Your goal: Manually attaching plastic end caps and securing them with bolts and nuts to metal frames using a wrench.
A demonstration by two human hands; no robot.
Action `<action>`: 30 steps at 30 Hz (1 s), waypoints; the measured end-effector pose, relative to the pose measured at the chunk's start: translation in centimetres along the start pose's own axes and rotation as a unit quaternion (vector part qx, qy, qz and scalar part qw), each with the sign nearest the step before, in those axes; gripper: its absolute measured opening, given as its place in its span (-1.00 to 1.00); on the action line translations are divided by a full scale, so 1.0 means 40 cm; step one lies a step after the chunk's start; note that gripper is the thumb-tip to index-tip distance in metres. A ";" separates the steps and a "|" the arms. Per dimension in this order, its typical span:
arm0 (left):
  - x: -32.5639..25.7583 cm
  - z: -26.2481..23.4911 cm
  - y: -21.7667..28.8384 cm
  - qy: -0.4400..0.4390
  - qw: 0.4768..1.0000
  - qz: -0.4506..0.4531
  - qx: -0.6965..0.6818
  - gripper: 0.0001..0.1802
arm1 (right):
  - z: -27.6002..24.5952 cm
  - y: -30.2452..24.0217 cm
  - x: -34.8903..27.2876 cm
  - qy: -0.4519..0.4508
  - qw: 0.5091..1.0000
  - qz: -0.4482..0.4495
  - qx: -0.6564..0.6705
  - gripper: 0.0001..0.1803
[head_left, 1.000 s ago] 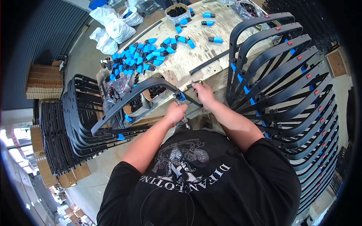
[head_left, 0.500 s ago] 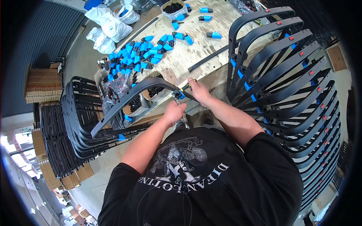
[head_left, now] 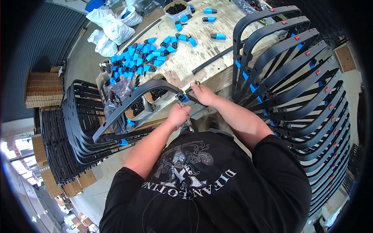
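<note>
A black curved frame [head_left: 136,94] arches from the stack on my left to the spot between my hands. At its right end sits a blue-and-black plastic piece [head_left: 185,98]. My left hand [head_left: 179,115] is closed round a silver metal hand tool [head_left: 189,125], whose upper end meets the frame beside the blue piece; its exact kind is unclear. To the right, my right hand [head_left: 203,94] grips a screwdriver [head_left: 197,83] with a yellow-and-black handle, held slanting toward the same joint. The fingers partly hide both tools.
Many blue-and-black plastic pieces [head_left: 140,56] lie heaped on the wooden table [head_left: 206,50]. Boxes of small black parts [head_left: 138,108] stand by the frame. A long row of black frames [head_left: 307,103] with red switches rises at right. A black bar [head_left: 213,62] lies along the table edge.
Both hands stay at the same joint with their tools. The right hand has shifted slightly left and down; the whole view has moved a little.
</note>
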State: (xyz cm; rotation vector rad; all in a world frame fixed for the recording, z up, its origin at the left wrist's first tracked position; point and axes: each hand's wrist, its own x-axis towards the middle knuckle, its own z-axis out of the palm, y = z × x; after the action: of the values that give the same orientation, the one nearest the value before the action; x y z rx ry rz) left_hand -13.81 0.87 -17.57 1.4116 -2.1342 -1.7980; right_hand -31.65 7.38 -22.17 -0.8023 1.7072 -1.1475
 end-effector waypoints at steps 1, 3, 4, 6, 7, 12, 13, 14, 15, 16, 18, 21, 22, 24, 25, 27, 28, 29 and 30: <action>0.001 0.000 0.002 0.003 1.000 -0.011 0.017 -0.75 | 0.000 0.000 -0.001 0.000 1.000 0.000 0.000 -0.32; -0.003 0.001 0.012 0.007 0.999 -0.023 0.033 -0.75 | 0.000 -0.010 -0.006 0.011 1.000 -0.001 -0.019 -0.27; -0.008 0.004 0.021 0.028 0.997 -0.004 0.072 -0.74 | -0.001 -0.017 -0.009 0.009 1.000 0.000 -0.019 -0.27; -0.018 0.012 0.046 0.050 0.993 0.014 0.110 -0.72 | -0.007 -0.032 -0.014 0.024 0.998 0.002 -0.051 -0.26; -0.024 0.018 0.062 0.053 0.984 0.025 0.168 -0.72 | -0.008 -0.032 -0.018 0.022 0.998 0.001 -0.052 -0.26; 0.001 0.055 -0.039 0.128 0.958 0.062 0.250 -0.53 | -0.001 -0.055 -0.017 0.011 0.998 0.031 -0.057 -0.22; -0.003 0.059 -0.023 0.126 0.958 0.064 0.248 -0.53 | -0.005 -0.050 -0.020 0.016 0.998 0.027 -0.059 -0.21; -0.006 0.063 -0.007 0.123 0.961 0.048 0.244 -0.54 | 0.000 -0.031 -0.016 0.048 0.997 0.014 -0.062 -0.24; -0.013 0.061 -0.002 0.125 0.963 0.030 0.239 -0.55 | -0.001 -0.027 -0.012 0.045 0.997 0.012 -0.066 -0.24; -0.014 0.061 -0.004 0.128 0.963 0.030 0.235 -0.55 | -0.008 -0.023 -0.006 -0.005 0.998 0.057 0.037 -0.27; -0.012 0.057 -0.005 0.123 0.967 0.025 0.224 -0.53 | -0.014 -0.005 -0.012 -0.060 0.984 0.101 0.132 -0.29; -0.030 0.055 0.020 0.123 0.968 0.002 0.219 -0.52 | 0.003 0.124 -0.083 -0.010 0.993 0.085 0.084 -0.37; -0.031 0.061 0.025 0.125 0.969 0.006 0.212 -0.52 | 0.017 0.196 -0.110 0.020 0.998 0.045 0.032 -0.40; -0.029 0.059 0.015 0.136 0.968 -0.005 0.211 -0.61 | 0.026 0.209 -0.117 0.033 0.999 -0.003 -0.029 -0.43; -0.026 0.058 0.012 0.146 0.968 -0.011 0.202 -0.61 | 0.027 0.170 -0.124 0.033 0.997 0.061 -0.038 -0.46; -0.029 0.050 0.013 0.125 0.962 -0.024 0.241 -0.49 | 0.016 0.044 -0.181 0.024 0.991 0.122 -0.052 -0.49; -0.028 0.040 0.020 0.133 0.962 -0.025 0.235 -0.49 | -0.005 -0.048 -0.214 0.004 0.989 0.124 -0.085 -0.48; -0.037 0.041 0.029 0.125 0.966 -0.027 0.226 -0.51 | -0.017 -0.090 -0.246 -0.012 0.985 0.130 -0.117 -0.47; -0.044 0.045 0.036 0.116 0.969 -0.031 0.215 -0.52 | -0.017 -0.075 -0.262 -0.010 0.990 0.101 -0.095 -0.45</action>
State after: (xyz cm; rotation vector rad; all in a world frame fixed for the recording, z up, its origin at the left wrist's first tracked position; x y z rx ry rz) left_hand -14.60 3.28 -16.14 1.6855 -2.4657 -1.1459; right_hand -28.17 15.62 -15.92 -0.7322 1.8539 -0.8467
